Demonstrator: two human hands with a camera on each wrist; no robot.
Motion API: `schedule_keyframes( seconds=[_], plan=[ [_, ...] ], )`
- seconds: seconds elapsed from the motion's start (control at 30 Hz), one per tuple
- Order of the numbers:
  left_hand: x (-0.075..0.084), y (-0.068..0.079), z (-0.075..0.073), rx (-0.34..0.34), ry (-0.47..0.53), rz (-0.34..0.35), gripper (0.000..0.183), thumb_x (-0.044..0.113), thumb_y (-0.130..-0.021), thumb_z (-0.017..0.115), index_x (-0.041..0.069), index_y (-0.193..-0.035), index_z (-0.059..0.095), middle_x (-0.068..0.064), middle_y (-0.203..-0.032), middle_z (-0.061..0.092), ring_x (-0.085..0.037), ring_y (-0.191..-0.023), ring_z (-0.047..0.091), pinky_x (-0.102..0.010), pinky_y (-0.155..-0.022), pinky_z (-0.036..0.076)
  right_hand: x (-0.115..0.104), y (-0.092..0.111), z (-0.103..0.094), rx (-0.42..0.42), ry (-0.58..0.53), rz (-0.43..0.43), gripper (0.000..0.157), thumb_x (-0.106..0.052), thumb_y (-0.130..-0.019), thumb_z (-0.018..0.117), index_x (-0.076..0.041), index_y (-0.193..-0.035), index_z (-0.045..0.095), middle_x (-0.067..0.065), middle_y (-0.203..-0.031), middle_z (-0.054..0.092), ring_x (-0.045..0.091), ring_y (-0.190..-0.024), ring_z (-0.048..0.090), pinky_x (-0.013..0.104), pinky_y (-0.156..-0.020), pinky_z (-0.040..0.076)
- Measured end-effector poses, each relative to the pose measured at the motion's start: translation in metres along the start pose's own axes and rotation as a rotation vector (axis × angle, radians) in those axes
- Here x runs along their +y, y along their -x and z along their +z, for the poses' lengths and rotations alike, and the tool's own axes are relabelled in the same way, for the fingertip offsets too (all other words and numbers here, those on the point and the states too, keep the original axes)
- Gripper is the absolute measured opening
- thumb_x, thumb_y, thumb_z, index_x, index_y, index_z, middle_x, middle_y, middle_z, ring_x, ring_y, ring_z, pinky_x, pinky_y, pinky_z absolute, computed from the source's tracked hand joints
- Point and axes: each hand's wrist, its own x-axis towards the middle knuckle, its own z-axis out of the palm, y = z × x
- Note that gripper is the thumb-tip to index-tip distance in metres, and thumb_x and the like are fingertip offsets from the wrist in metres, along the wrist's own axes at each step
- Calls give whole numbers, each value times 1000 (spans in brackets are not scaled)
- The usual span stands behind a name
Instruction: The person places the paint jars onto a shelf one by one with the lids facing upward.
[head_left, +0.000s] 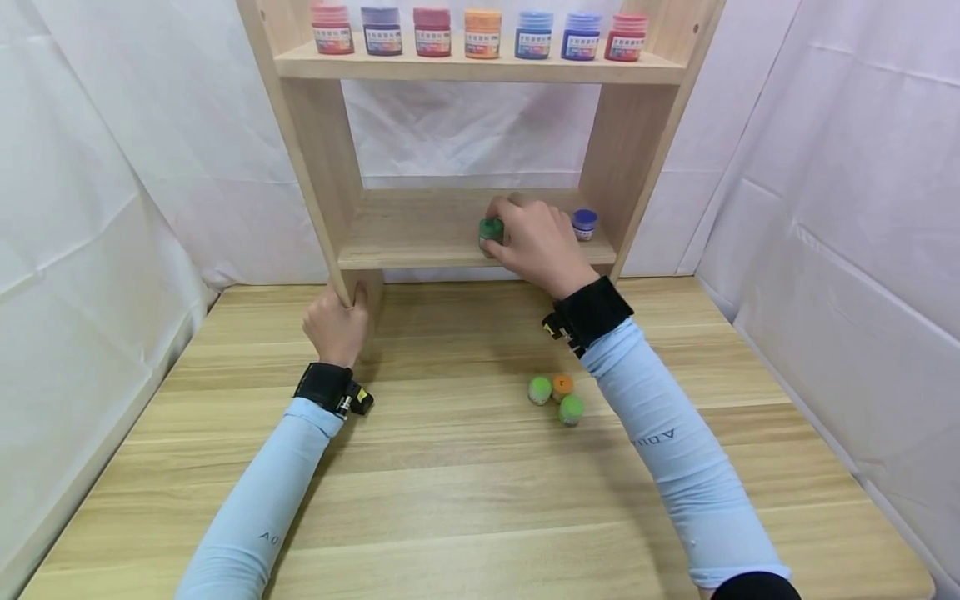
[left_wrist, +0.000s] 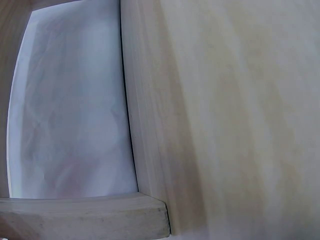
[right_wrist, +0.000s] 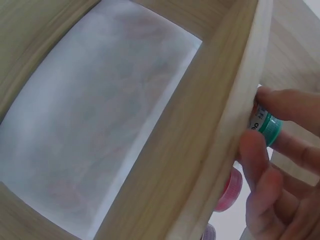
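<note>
My right hand [head_left: 542, 243] pinches a small paint jar with a green lid [head_left: 491, 232] between thumb and fingers, at the front of the lower shelf [head_left: 420, 229]. In the right wrist view, the green lid [right_wrist: 270, 130] and part of the printed label show between the fingers [right_wrist: 290, 107], right at the shelf edge. Beside that hand, a blue-lidded jar [head_left: 584, 223] stands at the shelf's right end. My left hand [head_left: 337, 325] grips the lower front edge of the rack's left side panel [head_left: 318, 158]; the left wrist view shows only wood and white cloth, not the hand.
Along the upper shelf [head_left: 480, 70] stands a row of several paint jars, among them an orange one [head_left: 482, 35]. On the table [head_left: 420, 500], two light-green-lidded jars [head_left: 539, 390] and an orange-lidded jar [head_left: 562, 385] sit close together. White cloth [head_left: 847, 208] hangs around the table.
</note>
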Motion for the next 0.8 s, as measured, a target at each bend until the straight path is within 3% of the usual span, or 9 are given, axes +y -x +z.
schedule_keyframes(
  seconds=[0.23,0.47,0.63,0.8],
  plan=[
    [-1,1,-1,4,-4,0,25,25,-98,67,0,-96,67,-21,-72,71,-34,-55,53,-40,-51,30,-1,-4,4,16,7,5,33,-30,-93,76,-8,-117,72,11,-114,71,26,-86,70,41,-72,59],
    [1,2,-1,2,-8,-2,26,26,-98,67,0,-97,68,-23,-82,75,-39,-61,62,-44,-52,35,-1,-6,6,8,8,47,34,-29,-93,75,-8,-119,72,12,-117,72,28,-89,71,43,-75,59],
    [1,1,0,12,-13,-3,23,25,-96,69,2,-98,67,-22,-79,74,-38,-58,58,-50,-51,37,-1,-8,7,18,3,58,31,-25,-95,73,-8,-120,72,11,-116,72,27,-86,69,44,-71,58],
    [2,0,-1,15,-7,-7,23,24,-95,70,2,-97,67,-21,-79,74,-33,-56,52,-46,-50,34,-1,-10,9,21,-5,65,31,-24,-95,72,-8,-121,72,12,-117,71,27,-88,69,44,-72,58]
  ],
)
